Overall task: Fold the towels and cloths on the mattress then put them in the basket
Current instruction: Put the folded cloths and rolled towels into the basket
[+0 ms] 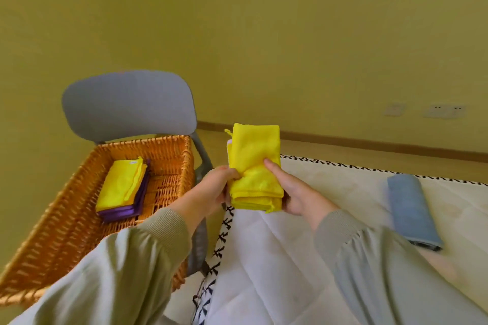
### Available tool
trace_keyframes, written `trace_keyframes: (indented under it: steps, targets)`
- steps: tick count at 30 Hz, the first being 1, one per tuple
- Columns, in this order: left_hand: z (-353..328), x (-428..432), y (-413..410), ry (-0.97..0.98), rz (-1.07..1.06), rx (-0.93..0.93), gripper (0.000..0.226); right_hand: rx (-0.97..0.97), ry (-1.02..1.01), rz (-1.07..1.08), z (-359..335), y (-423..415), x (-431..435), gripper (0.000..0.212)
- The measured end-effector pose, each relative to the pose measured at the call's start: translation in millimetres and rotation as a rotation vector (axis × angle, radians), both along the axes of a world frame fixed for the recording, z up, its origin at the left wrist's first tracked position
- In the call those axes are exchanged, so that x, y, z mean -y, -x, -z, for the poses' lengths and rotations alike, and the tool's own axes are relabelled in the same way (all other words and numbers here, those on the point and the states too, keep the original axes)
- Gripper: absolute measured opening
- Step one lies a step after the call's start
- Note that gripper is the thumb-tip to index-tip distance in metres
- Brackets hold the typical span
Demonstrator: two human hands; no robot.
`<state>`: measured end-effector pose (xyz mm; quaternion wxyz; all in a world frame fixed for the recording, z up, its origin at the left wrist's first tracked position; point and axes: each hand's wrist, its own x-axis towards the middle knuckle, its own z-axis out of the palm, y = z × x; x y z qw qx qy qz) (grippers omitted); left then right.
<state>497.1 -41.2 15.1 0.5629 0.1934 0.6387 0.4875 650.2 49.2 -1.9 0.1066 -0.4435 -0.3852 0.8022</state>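
Two yellow cloths (253, 155) (120, 185), several purple cloths (124, 212), one blue towel (409, 208), one basket (182, 166), one chair (129, 103), one mattress (330, 179), two hands (211, 187) (298, 192).

Folded yellow cloth (254, 163), centre: soft, matt, fine-napped fabric. Basket (66, 221), lower left: woven wicker, slightly glossy, ribbed. Chair back (126, 103), centre left: grey, smooth, matt. Mattress (330, 192), right: quilted, matt fabric. Blue towel (412, 208), right: matt terry. Sleeves (383, 266): ribbed-cuffed cloth.

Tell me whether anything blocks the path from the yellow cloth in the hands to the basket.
Nothing visible does. The yellow cloth, held by left hand and right hand, is raised beside the open basket; a folded stack inside leaves bare wicker beside it.
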Motion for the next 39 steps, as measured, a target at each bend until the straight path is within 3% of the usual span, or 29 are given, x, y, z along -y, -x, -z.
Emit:
trace_keyframes:
  steps: [5,8,12,15,17,22,26,29,31,32,35,36,37,39]
  targets:
    - [-34,57,73,-0.052,0.031,-0.054,0.039,-0.172,-0.05,-0.005,-34,68,38,0.04]
    - [-48,87,106,-0.063,-0.002,-0.113,0.037,-0.283,-0.121,0.055,-50,107,56,0.055]
    - [-54,119,137,-0.113,-0.058,-0.067,0.037,-0.28,-0.125,0.101,-59,155,79,0.072]
    - [-51,136,157,-0.102,-0.09,-0.05,0.04,-0.169,-0.026,-0.029,-67,176,95,0.032]
    - [-42,150,167,-0.087,-0.128,-0.088,0.038,-0.05,0.031,-0.13,-63,189,104,0.019]
    - [-30,174,188,-0.101,-0.213,-0.146,0.035,0.109,0.09,-0.267,-46,214,120,0.08]
    - [-25,183,204,-0.141,-0.21,-0.08,0.033,0.031,-0.119,-0.203,-47,240,128,0.089]
    - [-21,184,218,-0.159,-0.234,-0.117,0.034,0.032,-0.29,-0.175,-48,259,132,0.071]
    - [-19,183,228,-0.155,-0.184,-0.264,0.039,0.05,-0.337,-0.133,-44,269,127,0.058]
    - [-16,182,237,-0.135,-0.146,-0.443,0.043,0.054,-0.346,-0.104,-40,275,124,0.053]
    - [-1,184,271,0.132,-0.139,-1.206,0.056,0.158,-0.434,-0.011,-34,287,113,0.037]
    - [5,186,282,0.249,-0.148,-1.286,0.066,0.226,-0.476,0.006,-29,291,109,0.042]
    - [11,188,292,0.352,-0.136,-1.234,0.077,0.296,-0.521,0.005,-23,294,105,0.05]
    - [22,190,304,0.445,-0.142,-0.984,0.081,0.424,-0.666,-0.052,-9,297,101,0.056]
